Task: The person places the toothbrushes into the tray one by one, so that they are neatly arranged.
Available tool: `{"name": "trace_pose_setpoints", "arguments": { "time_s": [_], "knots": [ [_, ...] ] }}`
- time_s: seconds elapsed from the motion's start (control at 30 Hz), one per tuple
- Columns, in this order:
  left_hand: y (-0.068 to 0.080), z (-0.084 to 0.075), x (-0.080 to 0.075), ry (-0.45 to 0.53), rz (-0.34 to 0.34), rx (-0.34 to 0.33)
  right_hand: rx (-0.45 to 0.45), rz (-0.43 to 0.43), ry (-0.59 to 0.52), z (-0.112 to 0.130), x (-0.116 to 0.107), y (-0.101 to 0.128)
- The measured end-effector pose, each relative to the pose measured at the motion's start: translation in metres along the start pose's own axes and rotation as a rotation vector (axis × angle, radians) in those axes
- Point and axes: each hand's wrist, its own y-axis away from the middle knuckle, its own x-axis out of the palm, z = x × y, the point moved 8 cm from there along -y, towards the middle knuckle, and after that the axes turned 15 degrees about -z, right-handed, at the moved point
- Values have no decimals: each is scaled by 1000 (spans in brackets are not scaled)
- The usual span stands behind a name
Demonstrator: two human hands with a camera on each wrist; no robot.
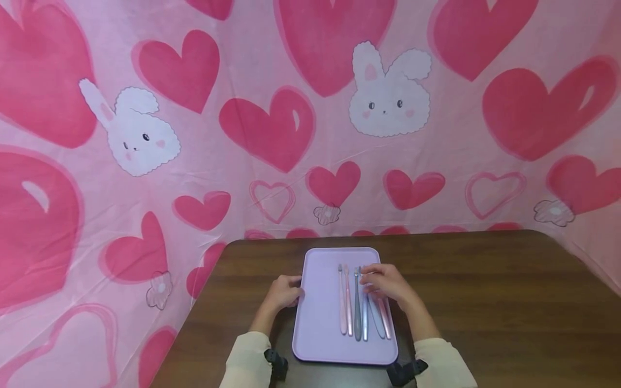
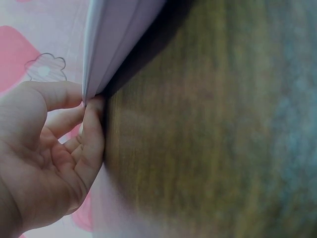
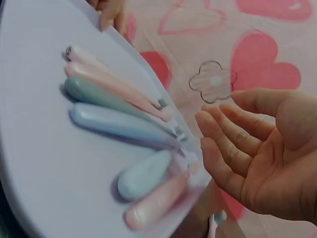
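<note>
Several slim toothbrushes lie side by side on a lilac tray (image 1: 317, 323), handles toward the person and bristled heads at the far end. Two pink toothbrushes (image 1: 348, 315) are leftmost, followed by a dark green one (image 1: 358, 318) and a blue one (image 1: 365, 320). A pale blue toothbrush (image 3: 143, 176) and another pink toothbrush (image 3: 158, 201) slant at the right. My left hand (image 1: 283, 292) pinches the tray's left rim between thumb and fingers. Over the right-hand brush heads hovers my right hand (image 1: 385, 281), fingers loosely bent and holding nothing, hiding some heads.
The tray sits on a dark brown wooden table (image 1: 485, 302). Behind the table hangs a pink cloth (image 1: 330, 145) with hearts and rabbits. A bristled brush head (image 3: 219, 217) shows beyond the tray's edge low in the right wrist view.
</note>
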Motion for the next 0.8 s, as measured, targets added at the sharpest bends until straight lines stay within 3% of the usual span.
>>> {"name": "trace_pose_setpoints", "arguments": {
  "time_s": [0.2, 0.43, 0.63, 0.8],
  "knots": [
    [2, 0, 2, -1, 3, -3, 24, 14, -75, -7, -14, 1],
    [0, -1, 2, -5, -11, 4, -3, 3, -42, -7, -33, 3],
    [0, -1, 2, 5, -6, 5, 23, -18, -5, -19, -57, 4],
    [0, -2, 1, 5, -7, 13, 54, -33, -37, -28, -78, 4]
  ]
}}
